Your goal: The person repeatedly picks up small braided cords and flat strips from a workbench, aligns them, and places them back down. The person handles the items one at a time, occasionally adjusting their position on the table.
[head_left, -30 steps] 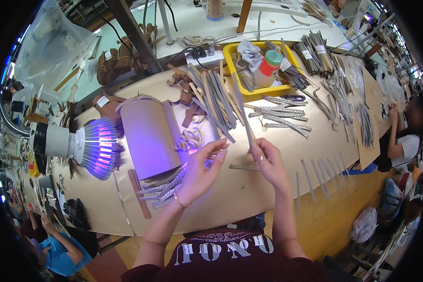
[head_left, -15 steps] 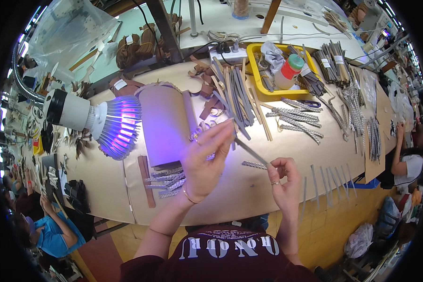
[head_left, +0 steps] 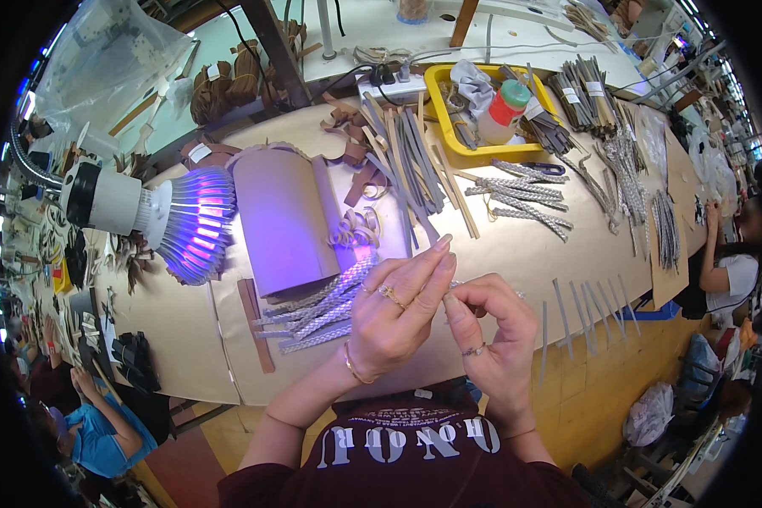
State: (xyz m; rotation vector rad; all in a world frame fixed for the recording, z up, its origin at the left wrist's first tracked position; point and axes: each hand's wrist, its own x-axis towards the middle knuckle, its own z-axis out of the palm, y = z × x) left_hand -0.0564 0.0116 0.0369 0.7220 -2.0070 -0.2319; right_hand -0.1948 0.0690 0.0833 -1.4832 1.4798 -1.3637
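My left hand (head_left: 402, 313) is held over the near middle of the table, its long fingers pressed together and pointing up and right. Close against it, my right hand (head_left: 499, 339) pinches with thumb and forefinger near the left fingertips. Whatever is between the hands is hidden by the fingers; only a small pale bit shows at the pinch. Braided grey-silver strips (head_left: 322, 309) lie just left of my left hand. Beyond my fingertips is a bundle of flat grey and tan strips (head_left: 419, 161). Several short grey strips (head_left: 590, 313) hang along the table's near edge on the right.
A lamp with a ribbed, purple-lit head (head_left: 196, 222) stands left of a curved brown board (head_left: 284, 224). A yellow tray (head_left: 474, 157) holds a bottle (head_left: 501, 114) and cloth. More braided strips (head_left: 525, 199) lie before it. Co-workers sit at both sides.
My hands have come together, the right moving left toward the left hand. The grey strip stretched between them is no longer plainly visible. More of the braided strips beside my left hand now shows.
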